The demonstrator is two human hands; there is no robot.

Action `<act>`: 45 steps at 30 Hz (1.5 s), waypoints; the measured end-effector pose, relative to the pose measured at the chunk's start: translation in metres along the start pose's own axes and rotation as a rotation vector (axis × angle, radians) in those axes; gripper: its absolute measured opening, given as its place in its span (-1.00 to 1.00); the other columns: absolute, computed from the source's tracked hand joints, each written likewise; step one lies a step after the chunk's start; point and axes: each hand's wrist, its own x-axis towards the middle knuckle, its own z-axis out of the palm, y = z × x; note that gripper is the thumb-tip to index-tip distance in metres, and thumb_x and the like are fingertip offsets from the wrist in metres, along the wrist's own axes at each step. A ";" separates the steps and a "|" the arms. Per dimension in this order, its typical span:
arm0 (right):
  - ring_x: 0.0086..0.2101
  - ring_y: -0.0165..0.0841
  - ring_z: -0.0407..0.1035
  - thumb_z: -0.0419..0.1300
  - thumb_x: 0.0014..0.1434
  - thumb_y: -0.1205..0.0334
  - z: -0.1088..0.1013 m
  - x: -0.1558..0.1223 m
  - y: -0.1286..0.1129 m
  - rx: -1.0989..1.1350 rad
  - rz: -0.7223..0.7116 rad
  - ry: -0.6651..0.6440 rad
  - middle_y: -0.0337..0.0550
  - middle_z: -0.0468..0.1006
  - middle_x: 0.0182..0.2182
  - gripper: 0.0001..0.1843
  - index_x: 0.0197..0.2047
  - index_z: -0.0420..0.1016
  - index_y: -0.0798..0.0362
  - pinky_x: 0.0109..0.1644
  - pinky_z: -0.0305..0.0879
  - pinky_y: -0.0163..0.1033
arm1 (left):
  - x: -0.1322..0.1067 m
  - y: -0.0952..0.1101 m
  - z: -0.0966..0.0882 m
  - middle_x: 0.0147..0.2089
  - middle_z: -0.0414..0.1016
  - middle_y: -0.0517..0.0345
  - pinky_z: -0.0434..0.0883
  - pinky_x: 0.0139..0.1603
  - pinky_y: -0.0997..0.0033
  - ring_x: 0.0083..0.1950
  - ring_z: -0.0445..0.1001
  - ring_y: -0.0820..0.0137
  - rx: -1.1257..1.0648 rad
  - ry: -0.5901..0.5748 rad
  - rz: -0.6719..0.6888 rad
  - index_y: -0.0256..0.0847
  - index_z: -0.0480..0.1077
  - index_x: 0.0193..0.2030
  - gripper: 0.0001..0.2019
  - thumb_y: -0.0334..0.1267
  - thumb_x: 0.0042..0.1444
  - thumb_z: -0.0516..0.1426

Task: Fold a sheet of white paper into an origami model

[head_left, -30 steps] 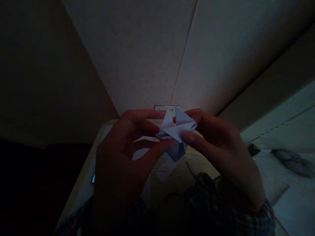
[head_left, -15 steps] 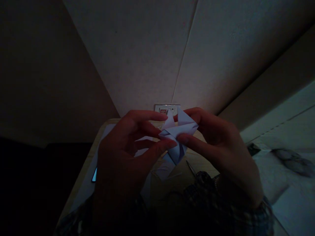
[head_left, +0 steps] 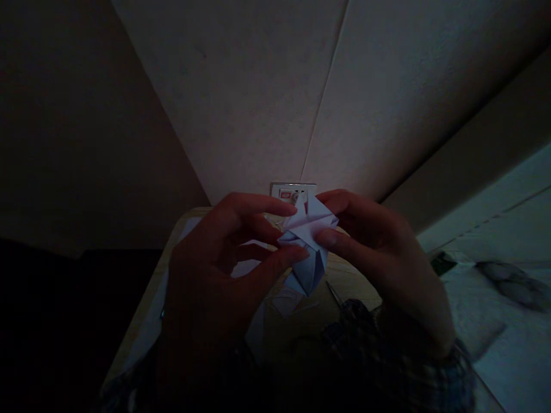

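Observation:
A white folded paper piece [head_left: 306,269], with pointed flaps and several creases, is held up above a small wooden table. My left hand [head_left: 232,252] pinches its left side between thumb and fingers, the thumb lying on the near face. On the right side my right hand [head_left: 365,241] grips it, thumb pressed on the front layer and fingers behind, where they are partly hidden. Two flaps point upward between the hands, and a lower part points down.
Below lies the wooden table [head_left: 357,284] with white paper sheets [head_left: 146,335], paper scraps [head_left: 287,301] and a thin pointed tool [head_left: 333,292]. A wall socket [head_left: 279,188] sits behind the hands. At right is a pale surface with a grey furry-looking item [head_left: 514,281].
My right hand has shifted slightly left, its thumb moving a little up and right on the paper. The upper flaps have come closer together. My left hand is nearly still.

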 end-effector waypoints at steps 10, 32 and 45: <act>-0.30 -0.36 0.48 0.40 0.13 0.17 -0.001 -0.002 0.000 -0.033 0.009 -0.018 -0.32 0.57 -0.41 -0.83 -0.40 0.50 -0.03 -0.14 0.41 -0.25 | 0.001 -0.004 0.000 -0.45 0.49 0.44 0.52 -0.37 0.83 -0.39 0.58 0.61 0.028 0.001 0.014 -0.03 0.58 -0.28 -0.73 -0.49 -0.09 0.37; -0.32 -0.37 0.44 0.38 0.14 0.20 -0.001 -0.006 0.003 -0.073 0.011 -0.002 -0.31 0.54 -0.40 -0.81 -0.42 0.46 -0.01 -0.24 0.33 -0.28 | 0.005 -0.012 -0.005 -0.36 0.62 0.37 0.56 -0.37 0.75 -0.30 0.66 0.49 -0.193 -0.141 -0.123 -0.02 0.57 -0.17 -0.58 -0.59 -0.14 0.36; -0.29 -0.30 0.48 0.35 0.18 0.13 0.000 -0.010 0.005 -0.220 -0.027 -0.011 -0.29 0.58 -0.38 -0.83 -0.37 0.50 -0.03 -0.15 0.35 -0.19 | -0.002 -0.010 0.000 -0.48 0.56 0.43 0.58 -0.42 0.68 -0.43 0.62 0.50 -0.025 0.054 -0.062 0.05 0.59 -0.32 -0.73 -0.45 -0.10 0.39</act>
